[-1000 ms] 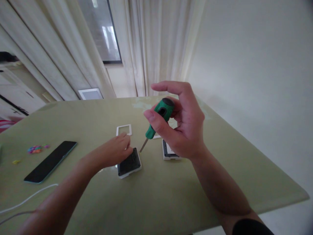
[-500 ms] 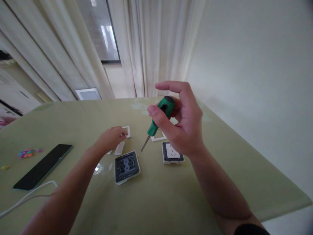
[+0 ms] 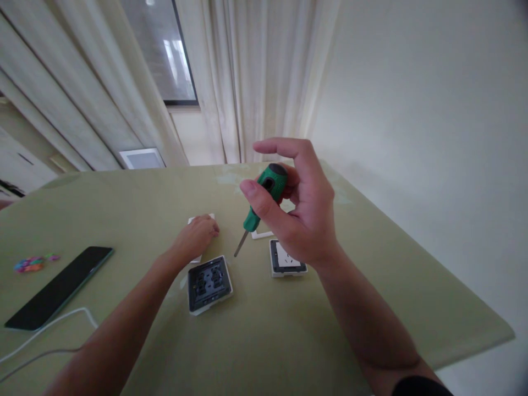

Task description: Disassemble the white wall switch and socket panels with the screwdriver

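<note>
My right hand [image 3: 303, 212] holds a green and black screwdriver [image 3: 251, 217] between thumb and curled fingers, the index finger raised off it. Its metal shaft slants down to the left, tip above the table. My left hand [image 3: 201, 237] lies low over white plastic pieces, its fingers curled together; whatever is beneath them is hidden. A white frame [image 3: 212, 216] peeks out behind that hand. In front of it rests a dark-faced switch base [image 3: 210, 284] without its cover. Below my right hand sits a wall socket [image 3: 287, 258], partly covered by the wrist. Another white frame [image 3: 262, 235] shows behind the socket.
To the left lie a black phone or tablet [image 3: 60, 289], a white cable [image 3: 61, 314] and a small colourful cluster [image 3: 31, 264]. The pale green table [image 3: 264, 335] meets a wall on the right. Curtains [image 3: 264, 82] and a window stand behind.
My left hand has shifted over the white frame and rocker pieces, covering more of them. My right hand keeps the screwdriver in the same grip. The view has turned slightly right.
</note>
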The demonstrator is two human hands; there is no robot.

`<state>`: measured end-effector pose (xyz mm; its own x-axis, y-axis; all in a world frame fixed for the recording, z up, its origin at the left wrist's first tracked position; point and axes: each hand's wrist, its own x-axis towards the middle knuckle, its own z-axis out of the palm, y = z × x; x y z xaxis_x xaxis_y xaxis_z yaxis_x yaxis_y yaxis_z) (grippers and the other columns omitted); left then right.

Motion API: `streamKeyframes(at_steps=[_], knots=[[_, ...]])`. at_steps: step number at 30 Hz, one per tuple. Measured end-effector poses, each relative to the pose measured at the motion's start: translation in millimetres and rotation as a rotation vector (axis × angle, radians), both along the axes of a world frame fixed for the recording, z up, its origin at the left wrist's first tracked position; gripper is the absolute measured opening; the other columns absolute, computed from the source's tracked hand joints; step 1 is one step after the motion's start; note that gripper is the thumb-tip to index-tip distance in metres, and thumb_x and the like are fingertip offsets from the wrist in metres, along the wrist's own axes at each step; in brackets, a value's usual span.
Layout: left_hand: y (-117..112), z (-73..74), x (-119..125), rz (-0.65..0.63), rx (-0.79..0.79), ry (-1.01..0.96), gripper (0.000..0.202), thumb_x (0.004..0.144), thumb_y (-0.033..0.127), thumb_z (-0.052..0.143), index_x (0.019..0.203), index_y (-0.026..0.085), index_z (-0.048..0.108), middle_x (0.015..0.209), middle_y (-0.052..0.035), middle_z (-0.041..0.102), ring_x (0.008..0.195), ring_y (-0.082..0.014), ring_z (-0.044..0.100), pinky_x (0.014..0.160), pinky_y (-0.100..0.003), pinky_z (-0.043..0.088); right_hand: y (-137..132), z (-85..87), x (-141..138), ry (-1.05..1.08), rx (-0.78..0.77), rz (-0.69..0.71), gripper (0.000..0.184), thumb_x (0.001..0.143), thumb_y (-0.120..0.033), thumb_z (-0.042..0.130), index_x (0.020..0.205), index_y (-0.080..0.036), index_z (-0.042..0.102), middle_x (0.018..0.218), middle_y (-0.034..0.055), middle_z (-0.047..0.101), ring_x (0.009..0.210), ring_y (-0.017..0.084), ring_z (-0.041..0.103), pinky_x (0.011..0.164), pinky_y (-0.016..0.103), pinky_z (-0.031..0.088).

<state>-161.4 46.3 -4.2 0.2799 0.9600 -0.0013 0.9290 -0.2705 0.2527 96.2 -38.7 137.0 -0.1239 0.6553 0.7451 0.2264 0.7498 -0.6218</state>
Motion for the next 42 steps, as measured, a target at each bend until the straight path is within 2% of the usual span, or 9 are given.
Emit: streamKeyframes(at_steps=[7,12,15,18,20,22,28,36,42], knots=[[8,13.1,-17,0.252,0.050,-0.072,0.034,0.099,0.032,0.053,0.111,0.017,0.081,0.112,-0.0145,0.086,0.104,-0.0323,0.079,0.091,-0.039,0.057,2,-7.6,-4,-0.043,-0.012,0.028,0.038,0.102,-0.036,0.075,0.136,-0.026,0.060,0.084,-0.0047,0.064,0.063,0.012,0.058,0.065,0.030,0.056],[-22,13.3,-30,0.320,0.070,-0.111,0.044,0.103,0.043,0.044,0.115,0.020,0.079,0.111,-0.0140,0.085,0.103,-0.0343,0.078,0.089,-0.040,0.056,5,-11.2,-6,-0.101,0.003,0.020,0.034,0.102,-0.037,0.074,0.132,-0.025,0.063,0.087,-0.0049,0.067,0.066,0.011,0.060,0.068,0.028,0.053],[-56,9.8,-40,0.231,-0.012,-0.217,0.050,0.104,0.054,0.043,0.118,0.022,0.078,0.109,-0.0102,0.085,0.095,-0.0305,0.079,0.085,-0.038,0.058,10,-17.4,-13,-0.133,0.018,0.058,0.025,0.103,-0.037,0.073,0.122,-0.023,0.067,0.085,-0.0052,0.067,0.069,0.010,0.061,0.069,0.025,0.051],[-91,2.4,-48,-0.006,-0.223,-0.448,0.053,0.097,0.063,0.062,0.133,0.026,0.073,0.130,-0.0093,0.080,0.111,-0.0306,0.076,0.091,-0.038,0.062,13,-27.8,-25,-0.177,-0.018,0.102,0.021,0.105,-0.036,0.070,0.120,-0.022,0.067,0.085,-0.0045,0.067,0.070,0.010,0.061,0.069,0.024,0.049],[-109,-5.1,-47,-0.126,-0.293,-0.488,0.067,0.087,0.055,0.080,0.147,0.032,0.064,0.145,-0.0088,0.073,0.124,-0.0325,0.072,0.102,-0.044,0.061,14,-35.1,-32,-0.217,-0.048,0.130,0.023,0.106,-0.037,0.069,0.122,-0.021,0.066,0.087,-0.0036,0.068,0.070,0.010,0.060,0.070,0.025,0.048],[-121,-13.0,-40,-0.185,-0.244,-0.495,0.082,0.081,0.046,0.088,0.156,0.035,0.056,0.153,-0.0101,0.066,0.135,-0.0349,0.067,0.112,-0.049,0.058,13,-41.3,-37,-0.254,-0.070,0.169,0.024,0.107,-0.038,0.068,0.122,-0.021,0.066,0.087,-0.0031,0.069,0.069,0.010,0.060,0.071,0.025,0.048],[-128,-21.9,-16,-0.204,-0.120,-0.519,0.072,0.086,0.040,0.085,0.150,0.029,0.058,0.152,-0.0132,0.065,0.144,-0.0387,0.059,0.121,-0.058,0.051,8,-51.3,-46,-0.315,-0.049,0.219,0.022,0.105,-0.035,0.071,0.120,-0.021,0.065,0.096,-0.0015,0.072,0.074,0.010,0.064,0.075,0.024,0.051],[-132,-19.8,-14,-0.208,-0.129,-0.540,0.071,0.089,0.037,0.086,0.152,0.030,0.054,0.158,-0.0068,0.062,0.145,-0.0336,0.058,0.124,-0.047,0.049,6,-58.4,-50,-0.352,0.004,0.219,0.019,0.105,-0.027,0.069,0.122,-0.020,0.064,0.104,0.0015,0.076,0.082,0.011,0.069,0.081,0.023,0.054],[-131,-20.1,-11,-0.231,-0.112,-0.598,0.063,0.089,0.033,0.084,0.145,0.032,0.056,0.140,-0.0026,0.071,0.127,-0.0299,0.067,0.112,-0.047,0.056,5,-57.0,-48,-0.398,0.088,0.269,0.019,0.106,-0.023,0.066,0.123,-0.016,0.065,0.111,0.0036,0.078,0.090,0.010,0.072,0.086,0.020,0.055]])
